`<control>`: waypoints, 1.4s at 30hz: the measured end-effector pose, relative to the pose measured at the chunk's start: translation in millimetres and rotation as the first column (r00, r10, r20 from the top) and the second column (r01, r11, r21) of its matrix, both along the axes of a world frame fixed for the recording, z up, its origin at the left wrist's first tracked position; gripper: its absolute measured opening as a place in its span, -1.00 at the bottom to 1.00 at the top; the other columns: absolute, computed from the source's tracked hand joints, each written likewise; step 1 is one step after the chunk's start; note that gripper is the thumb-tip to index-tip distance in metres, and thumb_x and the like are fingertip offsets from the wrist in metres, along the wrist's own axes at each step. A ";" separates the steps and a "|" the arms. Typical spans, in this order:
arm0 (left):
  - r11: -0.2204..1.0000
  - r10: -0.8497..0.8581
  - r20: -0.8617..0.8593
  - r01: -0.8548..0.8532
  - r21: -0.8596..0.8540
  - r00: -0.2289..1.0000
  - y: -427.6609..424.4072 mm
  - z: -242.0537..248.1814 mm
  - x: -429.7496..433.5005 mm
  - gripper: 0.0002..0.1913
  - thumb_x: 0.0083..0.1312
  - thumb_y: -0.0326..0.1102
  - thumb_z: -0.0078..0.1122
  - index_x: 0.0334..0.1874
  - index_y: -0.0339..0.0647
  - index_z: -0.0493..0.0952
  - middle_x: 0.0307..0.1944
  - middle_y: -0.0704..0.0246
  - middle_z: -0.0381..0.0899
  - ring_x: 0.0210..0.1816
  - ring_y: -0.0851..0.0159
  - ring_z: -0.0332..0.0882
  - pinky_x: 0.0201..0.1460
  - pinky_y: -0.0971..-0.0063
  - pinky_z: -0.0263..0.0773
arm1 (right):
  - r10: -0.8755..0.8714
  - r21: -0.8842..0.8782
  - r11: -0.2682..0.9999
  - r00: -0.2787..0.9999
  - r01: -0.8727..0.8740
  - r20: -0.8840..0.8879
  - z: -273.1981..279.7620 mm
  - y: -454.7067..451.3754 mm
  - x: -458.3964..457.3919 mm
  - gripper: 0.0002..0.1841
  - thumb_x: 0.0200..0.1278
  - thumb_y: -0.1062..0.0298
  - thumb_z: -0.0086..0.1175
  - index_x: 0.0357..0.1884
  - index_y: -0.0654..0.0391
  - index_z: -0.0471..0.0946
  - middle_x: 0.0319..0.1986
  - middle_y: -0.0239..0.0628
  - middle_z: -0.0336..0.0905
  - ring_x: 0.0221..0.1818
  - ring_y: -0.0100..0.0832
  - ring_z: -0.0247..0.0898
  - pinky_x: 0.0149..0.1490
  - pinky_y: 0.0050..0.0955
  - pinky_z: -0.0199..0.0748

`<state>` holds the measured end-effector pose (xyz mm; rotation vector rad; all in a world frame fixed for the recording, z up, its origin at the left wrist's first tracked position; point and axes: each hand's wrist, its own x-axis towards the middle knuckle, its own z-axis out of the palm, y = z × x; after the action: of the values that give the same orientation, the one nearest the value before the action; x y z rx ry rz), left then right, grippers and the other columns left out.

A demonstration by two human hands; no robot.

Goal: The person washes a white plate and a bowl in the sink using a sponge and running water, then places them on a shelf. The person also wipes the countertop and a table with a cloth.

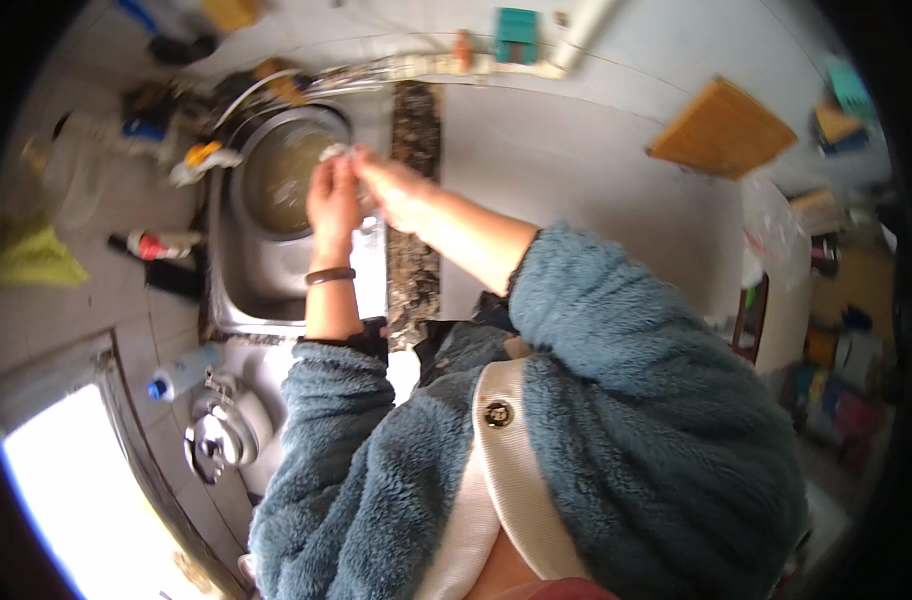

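Observation:
My left hand [333,201], with a brown band on its wrist, is over the right rim of a round metal basin [279,180]. Cloudy water fills part of that basin, which sits in a stainless steel sink [264,289]. At my left fingertips shows a small whitish thing [333,152], too blurred to name, and the fingers are closed on it. My right hand [396,191] comes in from the right, its fingertips close against the left ones. Whether it also grips the whitish thing I cannot tell.
A dark speckled stone strip [414,165] divides the sink from a pale countertop [546,157]. At the countertop's far right leans a wooden board [726,129]. Left of the sink are a crumpled white and orange packet [204,161], a red and white container [159,244] and a metal kettle [227,427].

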<state>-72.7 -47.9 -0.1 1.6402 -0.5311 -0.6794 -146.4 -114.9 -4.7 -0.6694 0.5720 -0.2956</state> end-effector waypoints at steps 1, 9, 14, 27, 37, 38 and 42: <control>0.988 0.011 -0.083 -0.024 -0.152 0.997 -4.6 -2.9 -4.3 -0.71 0.40 -0.31 -0.03 0.11 -0.24 0.39 -0.07 0.34 0.55 -0.10 0.39 0.49 -0.05 0.57 0.43 | 0.098 -0.071 0.993 0.994 -0.093 0.058 3.6 1.0 -3.1 -0.57 0.39 0.00 -0.15 0.20 -0.03 0.29 0.05 -0.29 0.41 0.11 -0.40 0.29 0.20 -0.41 0.27; 0.958 -0.169 -0.419 0.049 -0.282 0.892 -6.6 30.4 -55.7 -0.59 0.44 -0.13 -0.20 0.20 -0.28 0.27 0.03 0.17 0.44 -0.01 0.22 0.49 0.00 0.35 0.48 | 0.031 -0.576 0.817 0.998 0.008 0.058 69.9 -20.9 -88.9 -0.41 0.42 0.12 -0.15 0.39 0.10 0.02 0.06 -0.05 0.40 0.10 -0.32 0.33 0.13 -0.39 0.33; 0.917 -0.352 -0.749 0.047 -0.396 0.561 -30.8 46.8 -151.3 -0.49 0.42 0.02 -0.24 0.22 -0.23 0.30 0.16 0.23 0.39 0.18 0.17 0.35 0.24 0.24 0.25 | -0.384 -0.895 0.428 0.873 -0.122 -0.302 86.4 -41.8 -187.1 -0.76 0.26 0.24 -0.07 -0.20 0.18 0.49 -0.30 0.01 0.55 -0.20 -0.05 0.50 -0.08 -0.21 0.44; 0.690 -0.683 -0.711 0.466 -0.554 0.166 -112.8 -4.6 -505.8 -0.53 0.38 -0.05 -0.33 0.20 -0.19 0.27 0.19 0.20 0.31 0.23 0.13 0.26 0.26 0.21 0.22 | -0.674 -0.965 0.113 0.695 -0.238 -0.250 52.5 -58.4 -541.9 -0.70 -0.01 0.09 0.16 -0.23 0.00 0.56 -0.22 -0.13 0.53 -0.01 -0.05 0.40 0.07 -0.09 0.34; 0.414 -0.863 -0.422 0.868 -0.274 0.278 -151.3 -43.5 -715.3 -0.66 0.32 -0.44 -0.06 0.14 -0.20 0.31 -0.10 0.34 0.48 -0.11 0.34 0.47 -0.07 0.46 0.44 | -0.728 -0.681 0.670 0.440 0.297 -0.525 -20.3 56.3 -883.6 -0.53 0.22 0.22 0.11 0.14 0.22 0.39 -0.07 -0.08 0.54 -0.03 -0.28 0.48 -0.03 -0.36 0.45; 0.415 -0.863 -0.432 0.853 -0.316 0.260 -158.5 -43.6 -727.2 -0.66 0.31 -0.44 -0.06 0.15 -0.19 0.31 -0.10 0.34 0.47 -0.11 0.34 0.47 -0.07 0.45 0.44 | -0.703 -0.681 0.705 0.328 0.200 -0.631 -31.6 74.6 -906.3 -0.55 0.25 0.26 0.07 0.14 0.25 0.39 -0.05 -0.07 0.53 -0.03 -0.27 0.48 0.00 -0.38 0.44; 0.427 -0.856 -0.337 0.904 -0.032 0.392 -193.6 -52.6 -773.9 -0.55 0.35 -0.20 -0.07 0.26 -0.15 0.23 0.03 0.15 0.42 0.02 0.17 0.45 0.05 0.38 0.39 | -0.595 -0.509 0.751 0.098 0.420 -0.798 -66.4 167.8 -967.7 -0.59 0.25 0.27 0.07 0.10 0.24 0.42 -0.12 -0.10 0.55 -0.08 -0.35 0.49 0.02 -0.47 0.41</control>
<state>-846.6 -241.5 -52.7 1.2296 -1.1819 -1.8047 -1114.1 52.9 -71.1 -0.7318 2.0471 -0.6189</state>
